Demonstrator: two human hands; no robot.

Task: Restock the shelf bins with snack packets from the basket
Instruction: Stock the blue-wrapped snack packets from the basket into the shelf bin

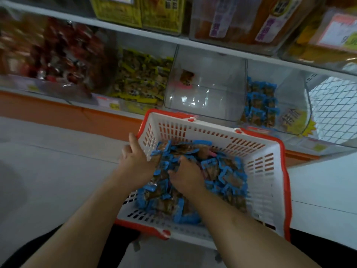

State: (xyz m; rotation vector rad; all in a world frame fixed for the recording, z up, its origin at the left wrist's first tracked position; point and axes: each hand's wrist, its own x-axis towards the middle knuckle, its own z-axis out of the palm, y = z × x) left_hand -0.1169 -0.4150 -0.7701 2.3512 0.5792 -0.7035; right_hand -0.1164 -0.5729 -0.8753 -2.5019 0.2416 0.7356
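Head view, read left to right, with places given relative to the white slotted plastic basket with an orange rim (268,171). The left forearm rises from the lower left and crosses the basket's left wall; the left hand (138,161) lies back-up at that wall's upper corner, thumb outside the rim, its fingers curled down into the heap and closed on a bunch of packets. The right forearm enters from the lower right over the basket's near edge; the right hand (186,176) lies back-up at the basket's middle, fingers buried in the heap, so whether they grip anything cannot be told. The small blue-edged clear snack packets with brown contents (228,176) fill the basket floor in a loose pile; each is a short rectangle, and their long axes point in every direction, some flat, some on edge.

Beyond the basket's far rim runs a row of clear plastic shelf bins. Far left, a bin of red-wrapped sweets (58,55), blurred. Next, a bin of yellow-edged packets (141,80). Directly behind the basket, a nearly bare clear bin (212,105) with a single brown packet (186,76) at its back. Behind the basket's right corner, a bin of matching blue-edged packets (259,105).
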